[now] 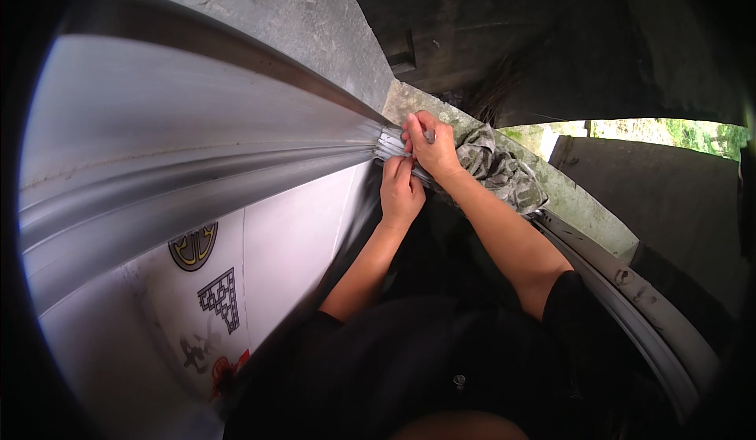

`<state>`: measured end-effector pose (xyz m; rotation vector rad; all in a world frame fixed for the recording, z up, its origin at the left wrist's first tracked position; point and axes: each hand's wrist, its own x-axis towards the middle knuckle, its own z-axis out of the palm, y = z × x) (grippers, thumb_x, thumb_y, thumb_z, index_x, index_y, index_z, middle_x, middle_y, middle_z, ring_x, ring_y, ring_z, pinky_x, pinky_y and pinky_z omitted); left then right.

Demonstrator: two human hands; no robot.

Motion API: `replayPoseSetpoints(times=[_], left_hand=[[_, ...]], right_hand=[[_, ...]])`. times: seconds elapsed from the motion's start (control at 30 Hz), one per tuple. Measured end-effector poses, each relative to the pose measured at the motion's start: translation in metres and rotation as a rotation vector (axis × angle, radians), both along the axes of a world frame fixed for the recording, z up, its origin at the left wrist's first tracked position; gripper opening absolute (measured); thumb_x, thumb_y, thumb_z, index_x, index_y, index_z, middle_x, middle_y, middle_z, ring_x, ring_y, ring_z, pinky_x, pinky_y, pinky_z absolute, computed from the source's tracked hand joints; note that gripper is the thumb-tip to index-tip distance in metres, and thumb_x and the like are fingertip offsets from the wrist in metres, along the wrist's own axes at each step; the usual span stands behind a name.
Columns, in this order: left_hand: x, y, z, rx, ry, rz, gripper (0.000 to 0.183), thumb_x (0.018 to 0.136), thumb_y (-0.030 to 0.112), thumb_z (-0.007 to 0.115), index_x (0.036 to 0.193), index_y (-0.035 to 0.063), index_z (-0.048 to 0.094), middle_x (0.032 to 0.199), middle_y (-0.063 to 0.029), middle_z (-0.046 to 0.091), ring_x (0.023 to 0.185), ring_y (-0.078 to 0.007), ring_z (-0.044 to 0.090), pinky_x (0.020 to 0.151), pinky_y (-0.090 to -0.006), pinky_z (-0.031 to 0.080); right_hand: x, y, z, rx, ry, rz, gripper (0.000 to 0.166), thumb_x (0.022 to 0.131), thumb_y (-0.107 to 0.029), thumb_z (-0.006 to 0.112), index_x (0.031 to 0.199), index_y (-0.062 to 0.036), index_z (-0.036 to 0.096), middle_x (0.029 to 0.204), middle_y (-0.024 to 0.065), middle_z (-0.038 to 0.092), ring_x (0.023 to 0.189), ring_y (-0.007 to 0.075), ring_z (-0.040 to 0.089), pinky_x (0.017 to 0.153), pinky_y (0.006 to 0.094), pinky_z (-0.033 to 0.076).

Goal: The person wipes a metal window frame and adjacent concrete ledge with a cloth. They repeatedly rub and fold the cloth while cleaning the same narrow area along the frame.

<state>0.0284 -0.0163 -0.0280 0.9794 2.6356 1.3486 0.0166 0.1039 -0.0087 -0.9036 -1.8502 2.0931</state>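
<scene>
My left hand [402, 195] is at the end of a grey metal frame rail [307, 154], its fingers bent against the corner where the rail meets another piece. Just above it, my right hand [431, 143] is curled, thumb and fingers together, with a small shiny metal end showing at the fist; what that thing is cannot be told. Pale, whitish marks show on the metal corner [390, 143] beside the fingertips. A bunched camouflage-patterned cloth [502, 174] lies right of my right hand and wrist.
A concrete surface [283, 20] borders the rail above. A mossy concrete ledge [567, 203] runs to the lower right, beside a second metal rail [632, 328]. White panels [289, 245] with printed dark patterns stand at the lower left. Dark sheets hang beyond the ledge.
</scene>
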Motion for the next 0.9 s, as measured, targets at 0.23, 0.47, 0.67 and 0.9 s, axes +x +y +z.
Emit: replayPoseSetpoints(times=[0.23,0.47,0.67,0.9], left_hand=[[0.000,-0.001,-0.004,0.026,-0.005,-0.005,0.023,0.073,-0.007,0.051,0.095,-0.0029,0.056,0.089,-0.0170,0.052,0.081,-0.0367,0.053,0.070,-0.0413,0.044],[0.000,-0.003,-0.003,-0.052,-0.013,-0.028,0.024,0.074,-0.005,0.052,0.097,-0.0032,0.057,0.089,-0.0169,0.052,0.082,-0.0356,0.052,0.071,-0.0401,0.044],[-0.001,-0.001,0.000,-0.049,-0.002,-0.025,0.026,0.074,-0.005,0.052,0.099,-0.0035,0.058,0.090,-0.0170,0.053,0.083,-0.0351,0.052,0.072,-0.0405,0.044],[-0.003,-0.006,-0.002,0.045,-0.010,-0.053,0.020,0.071,-0.006,0.055,0.090,-0.0012,0.061,0.083,-0.0147,0.056,0.076,-0.0321,0.055,0.069,-0.0379,0.046]], right_hand=[[-0.017,-0.012,-0.014,0.373,-0.083,-0.074,0.029,0.094,-0.022,0.050,0.078,0.0009,0.056,0.066,0.0171,0.060,0.058,0.0280,0.059,0.055,0.0387,0.047],[-0.018,-0.005,0.010,0.481,-0.299,-0.060,0.029,0.094,-0.022,0.047,0.080,0.0024,0.055,0.070,0.0222,0.061,0.062,0.0368,0.060,0.058,0.0441,0.048],[-0.016,-0.016,0.015,-0.076,-0.163,-0.161,0.033,0.097,-0.025,0.046,0.081,0.0029,0.054,0.064,0.0083,0.058,0.046,0.0112,0.055,0.037,0.0265,0.045],[-0.038,0.012,0.021,0.278,-0.321,0.173,0.023,0.090,-0.017,0.053,0.081,0.0024,0.060,0.065,0.0199,0.062,0.046,0.0248,0.061,0.045,0.0378,0.049]])
